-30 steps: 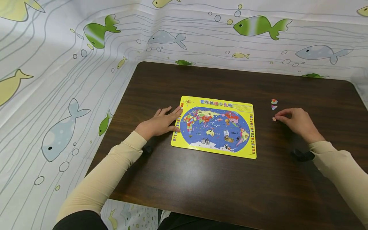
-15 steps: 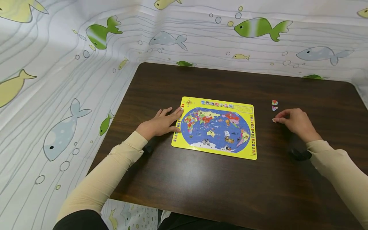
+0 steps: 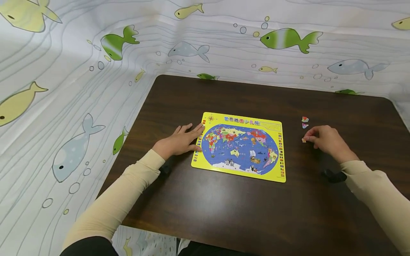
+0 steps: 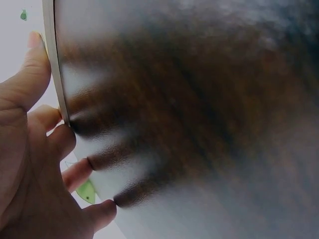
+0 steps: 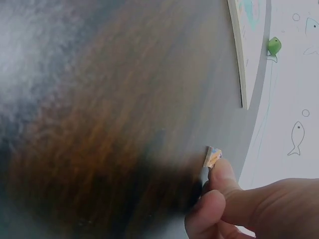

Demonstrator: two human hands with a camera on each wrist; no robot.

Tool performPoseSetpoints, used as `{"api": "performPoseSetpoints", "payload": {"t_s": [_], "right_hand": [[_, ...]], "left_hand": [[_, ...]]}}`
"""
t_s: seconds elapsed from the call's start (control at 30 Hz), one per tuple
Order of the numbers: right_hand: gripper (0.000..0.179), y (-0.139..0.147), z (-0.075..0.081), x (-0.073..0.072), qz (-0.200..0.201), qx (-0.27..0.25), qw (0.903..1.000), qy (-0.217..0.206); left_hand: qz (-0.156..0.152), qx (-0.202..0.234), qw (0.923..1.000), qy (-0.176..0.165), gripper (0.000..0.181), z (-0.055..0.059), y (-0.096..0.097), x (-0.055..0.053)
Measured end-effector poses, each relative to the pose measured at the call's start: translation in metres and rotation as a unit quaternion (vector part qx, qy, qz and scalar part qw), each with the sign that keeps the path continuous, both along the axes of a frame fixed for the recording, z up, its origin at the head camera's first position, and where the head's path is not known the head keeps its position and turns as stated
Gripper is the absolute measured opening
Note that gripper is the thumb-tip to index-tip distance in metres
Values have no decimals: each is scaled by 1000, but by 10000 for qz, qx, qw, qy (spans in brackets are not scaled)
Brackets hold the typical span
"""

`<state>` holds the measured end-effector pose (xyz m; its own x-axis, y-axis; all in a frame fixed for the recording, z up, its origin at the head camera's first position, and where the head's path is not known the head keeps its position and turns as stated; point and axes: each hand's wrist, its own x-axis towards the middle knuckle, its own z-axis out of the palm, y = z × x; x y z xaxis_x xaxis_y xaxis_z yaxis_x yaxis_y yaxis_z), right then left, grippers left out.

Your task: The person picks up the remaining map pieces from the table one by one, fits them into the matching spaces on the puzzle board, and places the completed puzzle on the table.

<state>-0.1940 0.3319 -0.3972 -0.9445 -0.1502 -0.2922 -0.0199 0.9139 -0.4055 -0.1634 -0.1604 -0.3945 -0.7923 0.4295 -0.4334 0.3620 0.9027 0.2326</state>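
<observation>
A yellow-bordered world map puzzle lies flat on the table, its board edge also showing in the left wrist view. My left hand rests across the board's left edge, fingers spread and thumb on the border. To the right of the board, my right hand holds a small orange-toned puzzle piece at the tips of finger and thumb, low at the tabletop. Just beyond those fingertips lie two loose puzzle pieces, a red-and-white one and a pinkish one.
The dark wooden table has a rounded far corner on each side. A white fish-print sheet hangs behind it and down the left side. In the right wrist view, the puzzle board's edge stands beyond the held piece.
The head view has tilted up slightly, so everything sits lower in it. My right fingertips and the puzzle piece have shifted a little nearer to me. The left hand stays on the board.
</observation>
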Motion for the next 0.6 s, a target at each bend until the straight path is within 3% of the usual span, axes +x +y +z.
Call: {"api": "performPoseSetpoints", "payload": {"t_s": [0.17, 0.43, 0.6], "right_hand": [[21, 2, -3, 4, 13, -38, 9999, -92], [46, 2, -3, 9, -152, -29, 9997, 184], [44, 2, 0, 6, -148, -22, 9998, 144]], "left_hand": [[2, -41, 10000, -12, 89, -5, 1, 2], [-54, -39, 10000, 45, 89, -4, 0, 0], [-87, -31, 9999, 70, 89, -5, -2, -1]]}}
